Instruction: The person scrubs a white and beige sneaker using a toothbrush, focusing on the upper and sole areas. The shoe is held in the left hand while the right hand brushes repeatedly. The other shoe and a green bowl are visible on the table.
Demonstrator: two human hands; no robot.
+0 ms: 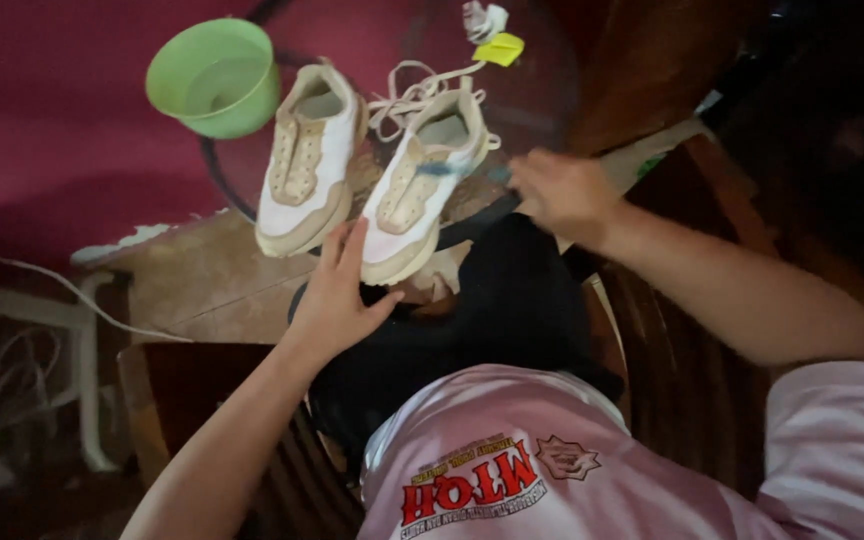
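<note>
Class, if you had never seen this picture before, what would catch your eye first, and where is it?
Two white and beige shoes lie side by side in the middle, laces loose. A green bowl stands at upper left. The left hand touches the nearer shoe's toe; the right hand hovers beside it.

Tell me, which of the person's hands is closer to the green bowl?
Left. The left hand rests by the toes of the two shoes, below and right of the green bowl. The right hand is farther off, beyond the right-side shoe.
</note>
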